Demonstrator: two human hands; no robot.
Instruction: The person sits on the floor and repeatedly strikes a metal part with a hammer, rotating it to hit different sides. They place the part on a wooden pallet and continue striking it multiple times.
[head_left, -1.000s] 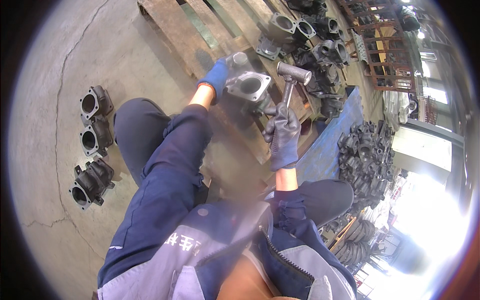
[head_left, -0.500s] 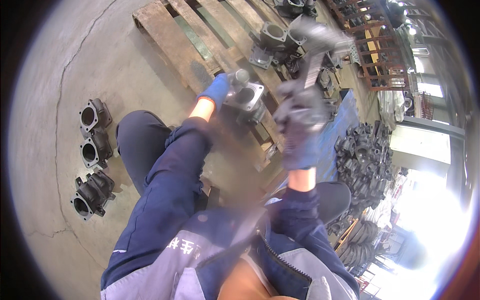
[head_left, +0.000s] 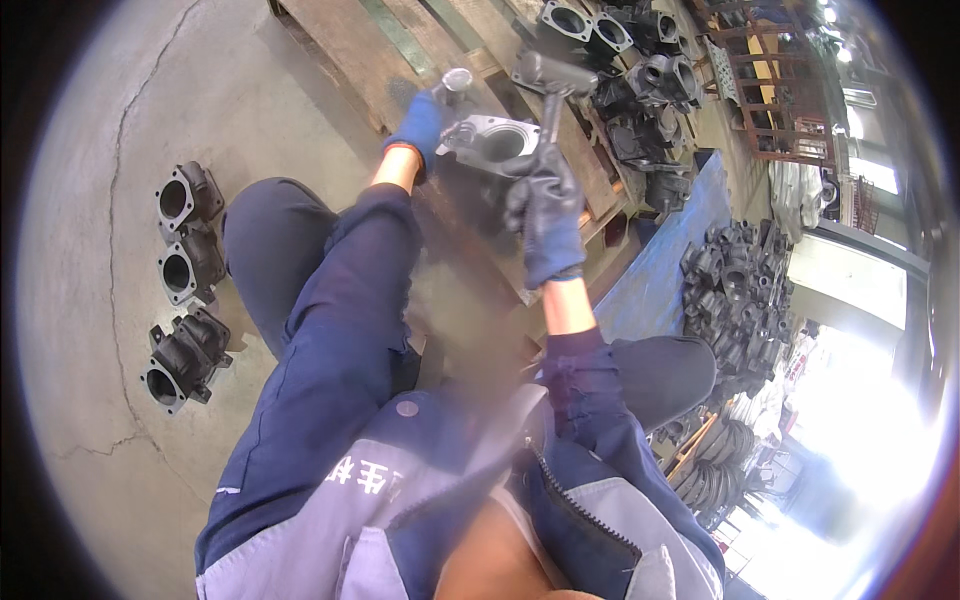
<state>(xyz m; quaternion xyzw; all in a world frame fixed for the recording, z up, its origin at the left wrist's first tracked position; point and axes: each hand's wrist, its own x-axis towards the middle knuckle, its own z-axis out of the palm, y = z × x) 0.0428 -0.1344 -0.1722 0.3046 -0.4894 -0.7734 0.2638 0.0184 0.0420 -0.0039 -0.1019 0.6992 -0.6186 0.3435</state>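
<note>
My left hand [head_left: 416, 130], in a blue glove, is closed round a short metal tool with a round, bright head [head_left: 457, 80], perhaps a punch; its lower end is blurred. Just right of that hand lies a grey metal casting [head_left: 492, 145] with a square flange and a wide round bore facing up. My right hand [head_left: 552, 215], in a dark glove with a blue cuff, grips a hammer [head_left: 555, 76] by the handle. The hammer's head is beyond the casting, to the right of the round tool head.
The casting rests on a wooden pallet [head_left: 335, 50]. More dark castings [head_left: 655, 90] crowd its far right. On the floor to my left stand three castings [head_left: 185, 365]. A blue sheet [head_left: 670, 250] and a heap of metal parts [head_left: 735, 300] lie to my right.
My right hand has come down and left with the hammer, nearer the casting. My left hand, still holding the round-headed tool, has shifted slightly up and left in the picture.
</note>
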